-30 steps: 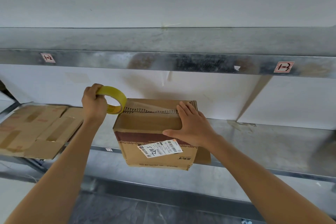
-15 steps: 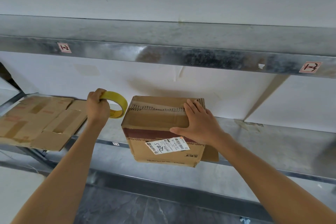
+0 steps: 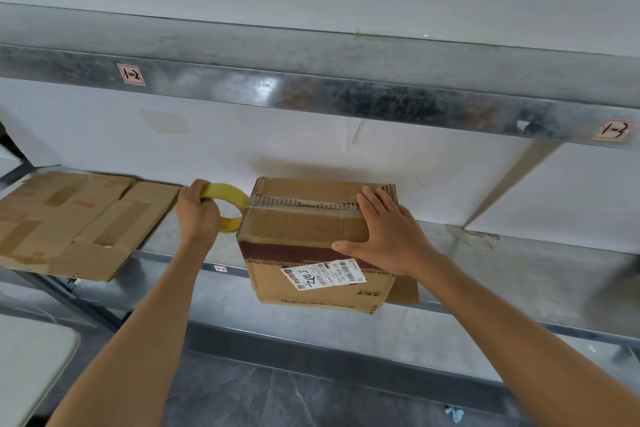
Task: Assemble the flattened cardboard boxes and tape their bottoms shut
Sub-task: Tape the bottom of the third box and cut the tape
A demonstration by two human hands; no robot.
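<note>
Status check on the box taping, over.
Left hand grips tape roll beside box. Right hand flat on box top. Flattened cardboard lies left, apart.

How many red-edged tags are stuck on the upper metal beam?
2: one tag at the left, above the flat cardboard; the other tag at the far right. More may lie out of view.

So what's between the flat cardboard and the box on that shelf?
The head view shows the left hand gripping a yellow tape roll, right at the box's left edge. Beneath them is bare metal shelf.
</note>
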